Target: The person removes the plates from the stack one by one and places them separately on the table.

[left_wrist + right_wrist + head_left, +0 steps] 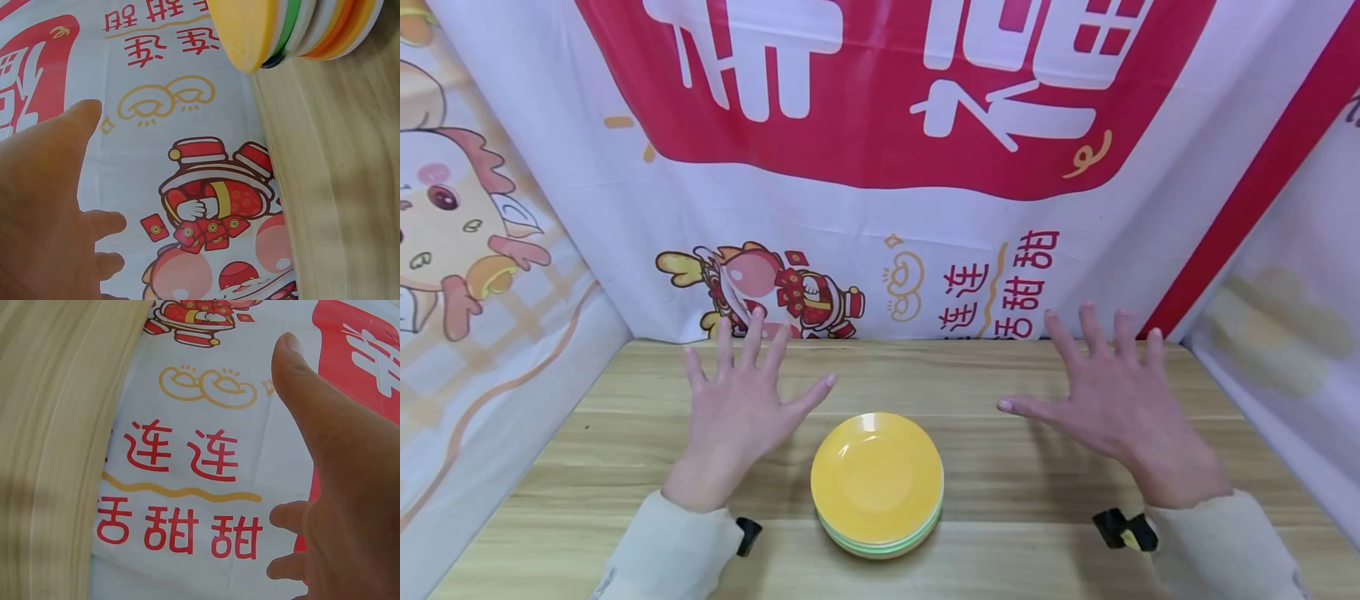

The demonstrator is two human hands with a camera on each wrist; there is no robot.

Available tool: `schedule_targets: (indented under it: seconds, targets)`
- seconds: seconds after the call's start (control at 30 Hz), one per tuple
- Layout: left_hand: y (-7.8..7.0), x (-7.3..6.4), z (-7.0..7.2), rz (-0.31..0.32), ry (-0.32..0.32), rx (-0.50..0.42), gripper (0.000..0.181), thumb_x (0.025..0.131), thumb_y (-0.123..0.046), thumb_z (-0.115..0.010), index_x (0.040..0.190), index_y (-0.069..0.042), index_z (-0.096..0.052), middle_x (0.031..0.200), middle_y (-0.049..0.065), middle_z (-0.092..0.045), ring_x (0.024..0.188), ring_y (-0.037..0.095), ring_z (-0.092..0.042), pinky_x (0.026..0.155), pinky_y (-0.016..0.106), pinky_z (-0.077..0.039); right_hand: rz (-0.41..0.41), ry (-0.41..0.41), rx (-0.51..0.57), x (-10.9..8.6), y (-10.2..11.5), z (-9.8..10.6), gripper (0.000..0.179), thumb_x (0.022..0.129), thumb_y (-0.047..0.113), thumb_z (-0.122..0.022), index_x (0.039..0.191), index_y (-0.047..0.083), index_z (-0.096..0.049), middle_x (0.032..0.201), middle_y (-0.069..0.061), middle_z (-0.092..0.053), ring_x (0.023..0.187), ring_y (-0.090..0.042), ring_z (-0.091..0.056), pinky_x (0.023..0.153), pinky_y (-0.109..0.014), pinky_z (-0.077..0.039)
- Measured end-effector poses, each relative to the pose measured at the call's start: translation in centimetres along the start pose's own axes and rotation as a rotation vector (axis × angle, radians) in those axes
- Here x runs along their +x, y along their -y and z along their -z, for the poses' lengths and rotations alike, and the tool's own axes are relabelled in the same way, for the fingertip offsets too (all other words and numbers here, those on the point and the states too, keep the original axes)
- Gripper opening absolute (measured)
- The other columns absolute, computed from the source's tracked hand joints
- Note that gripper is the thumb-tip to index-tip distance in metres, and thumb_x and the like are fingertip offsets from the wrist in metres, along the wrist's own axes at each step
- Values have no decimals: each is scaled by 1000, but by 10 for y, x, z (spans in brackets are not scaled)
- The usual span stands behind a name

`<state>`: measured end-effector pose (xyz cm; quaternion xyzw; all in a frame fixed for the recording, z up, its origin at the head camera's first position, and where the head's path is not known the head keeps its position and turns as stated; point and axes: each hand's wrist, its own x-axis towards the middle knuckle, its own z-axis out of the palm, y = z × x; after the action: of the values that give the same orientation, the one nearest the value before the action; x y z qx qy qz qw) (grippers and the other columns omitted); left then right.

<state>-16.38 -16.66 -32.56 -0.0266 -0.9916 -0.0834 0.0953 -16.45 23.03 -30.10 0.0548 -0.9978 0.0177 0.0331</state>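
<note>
A stack of several small round plates (877, 479) stands on the wooden table, a yellow one on top. In the left wrist view the edges of the plates (290, 28) show yellow, green, white and orange, with a dark bit underneath. My left hand (737, 412) is held to the left of the stack, fingers spread and straight, touching no plate. Farther off on the right, my right hand (1108, 400) is likewise spread, its thumb pointing toward the stack. Neither hand holds anything.
The wooden table (985, 550) meets a white and red printed cloth (865, 208) hung along its back. Patterned cloths also hang at the left (542, 333) and right (1285, 333) sides. A black strap (748, 536) sits at the left wrist, another strap (1126, 531) at the right.
</note>
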Motion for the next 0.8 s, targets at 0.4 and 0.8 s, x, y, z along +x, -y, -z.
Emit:
schedule_targets:
  seconds: [0.4,0.8]
  targets:
    - [13,-30,-35,-45,140,-401,86,104,-74,-46,160,-9,-51,170,19,-43,158,45,-39,127,67,-35,56,-30,253,-3,26,-21,96,99,85,-40,152,7,-58,148,-21,-63,135,-43,-60,108,-67,-54]
    - [6,-56,-70,104,393,-970,75,93,-54,-82,155,-23,-55,158,2,-59,147,30,-57,124,54,-47,-113,57,961,-14,85,-97,31,102,48,-73,108,18,-71,89,-3,-68,79,-18,-62,63,-25,-54]
